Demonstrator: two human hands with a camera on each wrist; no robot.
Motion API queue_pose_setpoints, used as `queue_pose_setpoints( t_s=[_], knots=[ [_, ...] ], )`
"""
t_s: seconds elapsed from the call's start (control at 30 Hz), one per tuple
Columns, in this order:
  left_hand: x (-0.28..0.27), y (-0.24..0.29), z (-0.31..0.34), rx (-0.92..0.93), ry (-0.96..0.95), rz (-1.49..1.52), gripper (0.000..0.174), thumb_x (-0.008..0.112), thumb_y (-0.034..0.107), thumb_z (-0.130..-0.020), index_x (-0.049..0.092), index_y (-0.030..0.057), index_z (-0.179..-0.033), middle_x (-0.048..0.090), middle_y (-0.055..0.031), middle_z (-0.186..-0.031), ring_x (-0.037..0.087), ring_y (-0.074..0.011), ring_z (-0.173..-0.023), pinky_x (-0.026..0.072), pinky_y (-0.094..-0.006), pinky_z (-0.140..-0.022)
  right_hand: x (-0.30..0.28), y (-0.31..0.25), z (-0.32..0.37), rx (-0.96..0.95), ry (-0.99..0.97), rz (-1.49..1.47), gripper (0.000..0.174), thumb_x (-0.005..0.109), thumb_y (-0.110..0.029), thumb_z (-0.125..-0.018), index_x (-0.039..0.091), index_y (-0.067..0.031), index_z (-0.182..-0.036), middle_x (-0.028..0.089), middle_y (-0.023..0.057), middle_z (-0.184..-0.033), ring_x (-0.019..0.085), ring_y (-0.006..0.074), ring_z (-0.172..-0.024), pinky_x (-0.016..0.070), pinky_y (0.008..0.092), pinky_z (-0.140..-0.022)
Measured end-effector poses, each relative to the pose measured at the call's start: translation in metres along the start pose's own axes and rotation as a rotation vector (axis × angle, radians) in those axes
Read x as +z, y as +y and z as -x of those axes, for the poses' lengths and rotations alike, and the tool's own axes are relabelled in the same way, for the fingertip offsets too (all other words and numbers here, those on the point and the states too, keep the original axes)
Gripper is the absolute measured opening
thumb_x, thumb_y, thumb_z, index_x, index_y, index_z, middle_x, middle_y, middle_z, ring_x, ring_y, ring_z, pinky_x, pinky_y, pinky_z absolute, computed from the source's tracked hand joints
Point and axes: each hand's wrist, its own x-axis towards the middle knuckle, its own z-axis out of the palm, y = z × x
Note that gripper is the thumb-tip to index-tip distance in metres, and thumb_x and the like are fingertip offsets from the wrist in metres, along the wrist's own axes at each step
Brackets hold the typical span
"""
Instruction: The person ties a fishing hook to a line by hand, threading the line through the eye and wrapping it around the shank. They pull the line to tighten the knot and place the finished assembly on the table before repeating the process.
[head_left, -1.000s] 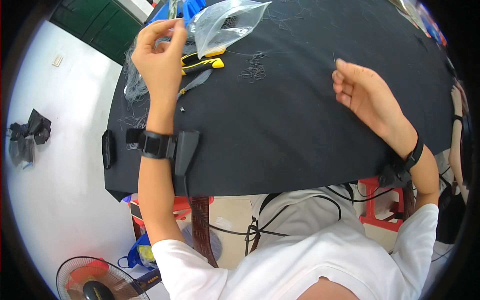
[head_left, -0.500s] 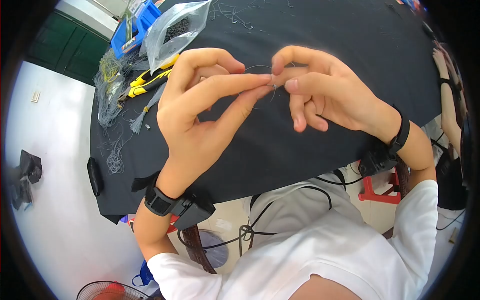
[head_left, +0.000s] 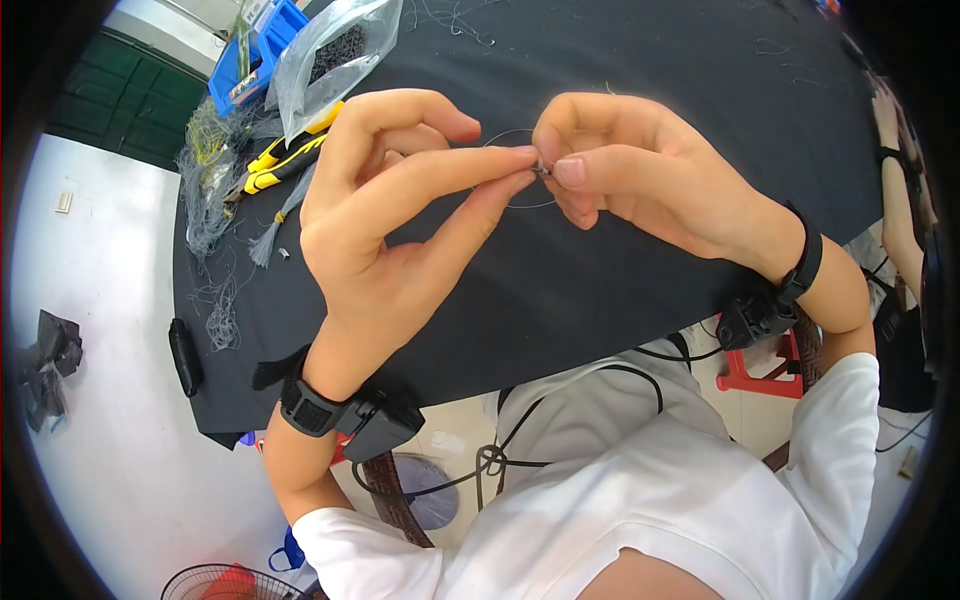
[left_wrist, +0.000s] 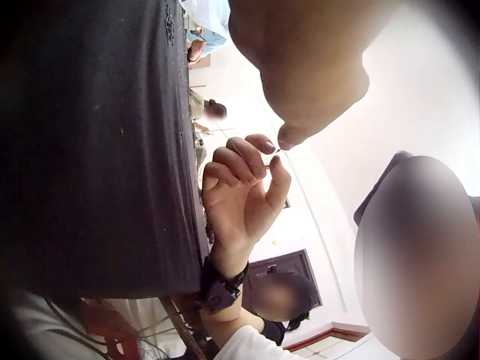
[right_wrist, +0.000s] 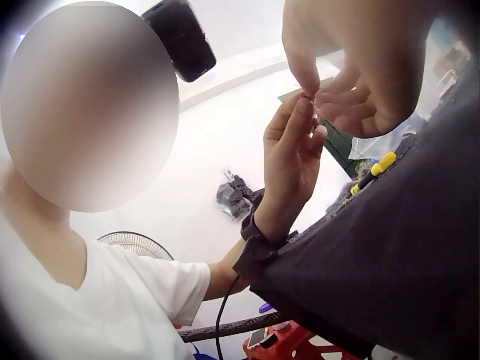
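Note:
Above the black-covered table, my left hand (head_left: 385, 215) pinches a small dark piece (head_left: 541, 170) between thumb and index finger, its other fingers bent back. A thin clear line (head_left: 532, 206) curves out in a loop from that spot. My right hand (head_left: 655, 175) meets it from the other side, thumb and curled index pinching the line right at the left fingertips. In the right wrist view the tips of both hands come together, with the left hand (right_wrist: 289, 157) below. The pinched piece is mostly hidden by fingertips.
Yellow-black pliers (head_left: 285, 160), a tied bundle of line (head_left: 266, 240) and tangled line (head_left: 205, 205) lie left on the table (head_left: 600, 290). Beyond them are a clear bag (head_left: 300, 85) with dark contents and a blue bin (head_left: 275, 45). A black case (head_left: 184, 357) lies at the left edge.
My hands were far apart, the left by the bag, the right pinching something thin; they came together over the table. In the last half second my right fingers closed in on the piece.

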Motion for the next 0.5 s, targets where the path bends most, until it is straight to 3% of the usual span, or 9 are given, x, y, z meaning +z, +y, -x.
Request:
queue_pose_setpoints(
  t_s=[0.2,0.5],
  knots=[
    [-0.0002,0.0008,-0.0001,0.058,-0.043,-0.078,0.028,0.074,-0.008,-0.059,0.070,0.0036,-0.084,0.053,-0.0071,-0.096,0.049,-0.0078,-0.066,0.0393,-0.0179,-0.060,-0.0018,0.0021,-0.0003,0.023,0.016,0.049,0.016,0.060,-0.017,-0.082,0.060,-0.0016,-0.088,0.053,-0.0003,-0.072,0.048,0.0061,-0.064,0.0376,0.0188,-0.058],
    [0.0035,0.0009,-0.0006,0.106,-0.072,-0.068,0.027,0.074,-0.007,-0.059,0.071,0.0049,-0.083,0.050,-0.0039,-0.089,0.046,-0.0064,-0.063,0.0345,-0.0167,-0.051,0.0018,0.0061,0.0002,0.064,0.059,0.047,0.016,0.060,-0.015,-0.082,0.060,0.0003,-0.085,0.054,-0.0007,-0.072,0.047,0.0054,-0.063,0.0367,0.0186,-0.056]
  ],
)
